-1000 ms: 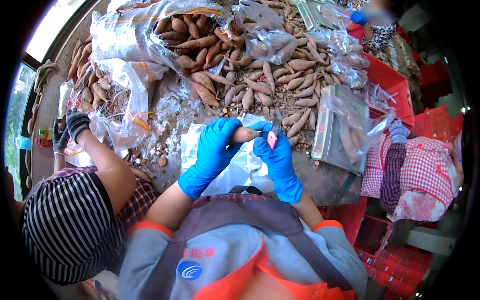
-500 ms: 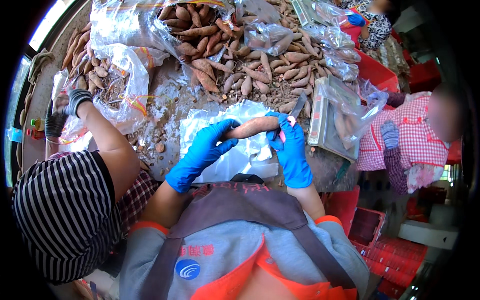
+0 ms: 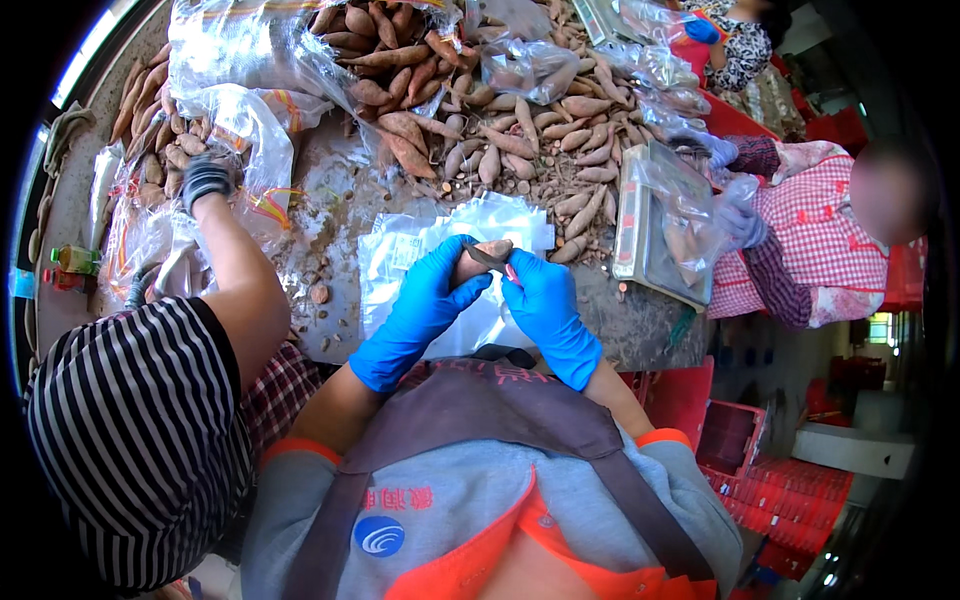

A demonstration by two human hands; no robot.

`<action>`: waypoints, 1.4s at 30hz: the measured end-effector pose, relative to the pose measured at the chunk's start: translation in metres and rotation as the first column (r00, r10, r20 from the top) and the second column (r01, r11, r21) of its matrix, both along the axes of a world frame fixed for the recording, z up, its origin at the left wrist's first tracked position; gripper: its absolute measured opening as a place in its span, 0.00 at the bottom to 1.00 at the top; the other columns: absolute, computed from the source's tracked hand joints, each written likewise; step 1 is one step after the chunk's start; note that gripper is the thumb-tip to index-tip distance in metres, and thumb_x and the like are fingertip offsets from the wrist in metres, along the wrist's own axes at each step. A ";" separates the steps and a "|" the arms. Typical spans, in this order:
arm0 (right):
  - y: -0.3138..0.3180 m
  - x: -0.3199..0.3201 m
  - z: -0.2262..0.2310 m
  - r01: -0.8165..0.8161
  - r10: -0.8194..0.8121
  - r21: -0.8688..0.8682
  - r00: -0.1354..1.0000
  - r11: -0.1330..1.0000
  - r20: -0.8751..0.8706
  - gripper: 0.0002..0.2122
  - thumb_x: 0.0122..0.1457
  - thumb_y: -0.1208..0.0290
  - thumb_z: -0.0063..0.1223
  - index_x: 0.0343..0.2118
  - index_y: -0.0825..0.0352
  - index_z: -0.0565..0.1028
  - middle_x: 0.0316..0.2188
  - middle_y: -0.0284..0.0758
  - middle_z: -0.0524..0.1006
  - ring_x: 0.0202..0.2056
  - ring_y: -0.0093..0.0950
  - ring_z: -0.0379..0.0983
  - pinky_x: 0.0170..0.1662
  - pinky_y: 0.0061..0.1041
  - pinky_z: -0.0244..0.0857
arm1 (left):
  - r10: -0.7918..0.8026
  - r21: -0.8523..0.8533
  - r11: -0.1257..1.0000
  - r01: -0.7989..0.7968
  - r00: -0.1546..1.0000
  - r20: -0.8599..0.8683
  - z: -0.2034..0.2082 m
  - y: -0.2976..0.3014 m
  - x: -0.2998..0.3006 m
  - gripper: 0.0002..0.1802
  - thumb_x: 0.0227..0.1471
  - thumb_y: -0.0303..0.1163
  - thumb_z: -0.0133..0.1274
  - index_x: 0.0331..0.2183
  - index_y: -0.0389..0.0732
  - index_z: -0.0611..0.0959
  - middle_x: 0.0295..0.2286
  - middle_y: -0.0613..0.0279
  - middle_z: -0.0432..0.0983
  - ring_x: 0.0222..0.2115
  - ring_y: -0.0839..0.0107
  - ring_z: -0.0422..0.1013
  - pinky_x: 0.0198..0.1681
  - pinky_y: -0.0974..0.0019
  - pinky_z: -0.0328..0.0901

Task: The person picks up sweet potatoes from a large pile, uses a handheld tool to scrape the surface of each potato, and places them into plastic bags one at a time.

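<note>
In front of my chest, my left hand [image 3: 425, 300], in a blue glove, is wrapped round a reddish-brown sweet potato [image 3: 468, 265] and tilts one end upward. A knife [image 3: 489, 260] is in my right hand [image 3: 550, 300], also blue-gloved; its pink handle shows only as a small patch between the fingers. The dark blade lies against the sweet potato near its raised end. Under both hands a stack of clear plastic bags [image 3: 520, 215] is spread on the table.
A heap of sweet potatoes [image 3: 520, 145] covers the far table. At right stands a scale [image 3: 640, 225] with a bagged load on it. A striped-clothed co-worker [image 3: 140, 400] reaches into a plastic sack at left. Another person in red check [image 3: 800, 235] handles a bag at right.
The sweet potato has turned from lying crosswise to pointing end-up, and my hands have come closer together. The knife blade has swung from pointing away onto the sweet potato's end.
</note>
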State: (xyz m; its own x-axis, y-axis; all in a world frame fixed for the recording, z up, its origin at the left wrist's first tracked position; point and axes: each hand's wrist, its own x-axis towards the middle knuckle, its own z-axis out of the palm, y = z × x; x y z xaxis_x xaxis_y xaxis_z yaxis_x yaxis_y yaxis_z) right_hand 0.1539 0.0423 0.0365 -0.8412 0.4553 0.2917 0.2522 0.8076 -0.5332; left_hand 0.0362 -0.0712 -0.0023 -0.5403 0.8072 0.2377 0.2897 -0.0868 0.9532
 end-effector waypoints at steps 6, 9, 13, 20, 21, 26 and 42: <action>0.008 -0.002 -0.009 0.066 -0.064 -0.032 0.996 0.997 0.069 0.08 0.47 0.70 0.49 0.31 0.63 0.73 0.20 0.43 0.72 0.22 0.42 0.70 0.24 0.37 0.63 | 0.053 -0.217 0.972 -0.094 0.981 -0.187 0.011 0.009 0.001 0.18 0.38 0.30 0.59 0.35 0.38 0.74 0.25 0.58 0.74 0.26 0.70 0.72 0.31 0.68 0.65; 0.028 -0.001 -0.032 0.077 -0.071 -0.069 0.994 0.995 0.080 0.06 0.48 0.70 0.48 0.28 0.65 0.72 0.19 0.45 0.71 0.22 0.42 0.70 0.23 0.38 0.62 | 0.041 -0.201 0.977 -0.068 0.990 -0.135 0.015 0.022 0.005 0.17 0.36 0.29 0.60 0.33 0.39 0.75 0.24 0.57 0.74 0.26 0.68 0.73 0.31 0.68 0.66; 0.111 0.032 -0.118 0.235 -0.213 -0.371 0.972 0.898 0.101 0.07 0.52 0.69 0.44 0.24 0.67 0.71 0.15 0.39 0.71 0.17 0.33 0.68 0.20 0.30 0.59 | -0.067 -0.023 0.997 0.067 0.997 0.026 0.044 0.031 0.015 0.18 0.35 0.29 0.60 0.33 0.37 0.75 0.27 0.58 0.75 0.28 0.71 0.72 0.33 0.68 0.66; 0.085 0.041 -0.082 0.075 -0.235 -0.962 0.972 0.262 0.012 0.13 0.58 0.60 0.42 0.29 0.66 0.72 0.15 0.29 0.69 0.12 0.14 0.57 0.14 0.14 0.47 | -0.425 0.454 0.863 -0.223 0.165 0.890 0.014 0.072 -0.005 0.17 0.50 0.41 0.50 0.38 0.41 0.70 0.33 0.61 0.69 0.38 0.66 0.66 0.49 0.49 0.58; 0.079 0.038 -0.065 -0.057 -0.180 -0.992 0.981 0.114 -0.077 0.15 0.58 0.58 0.42 0.31 0.67 0.72 0.16 0.30 0.70 0.11 0.14 0.57 0.13 0.14 0.47 | -0.434 0.425 0.856 -0.294 0.036 0.900 0.007 0.072 -0.009 0.17 0.50 0.42 0.48 0.39 0.41 0.70 0.34 0.60 0.69 0.40 0.63 0.66 0.51 0.42 0.55; 0.065 0.034 -0.039 -0.218 -0.351 -0.976 0.914 -0.002 -0.203 0.16 0.57 0.57 0.44 0.35 0.68 0.71 0.16 0.31 0.71 0.09 0.14 0.55 0.10 0.12 0.44 | -0.463 0.400 0.851 -0.340 -0.124 0.878 -0.010 0.069 0.000 0.21 0.48 0.41 0.51 0.43 0.42 0.69 0.37 0.58 0.70 0.44 0.59 0.65 0.51 0.42 0.55; 0.088 0.016 -0.104 0.173 -0.190 -0.583 0.981 0.794 0.032 0.07 0.51 0.73 0.43 0.30 0.69 0.72 0.20 0.42 0.73 0.20 0.31 0.69 0.24 0.28 0.62 | -0.298 0.214 0.944 -0.249 -0.371 0.879 -0.020 0.060 0.020 0.22 0.47 0.37 0.53 0.40 0.32 0.70 0.39 0.47 0.69 0.41 0.55 0.68 0.47 0.55 0.65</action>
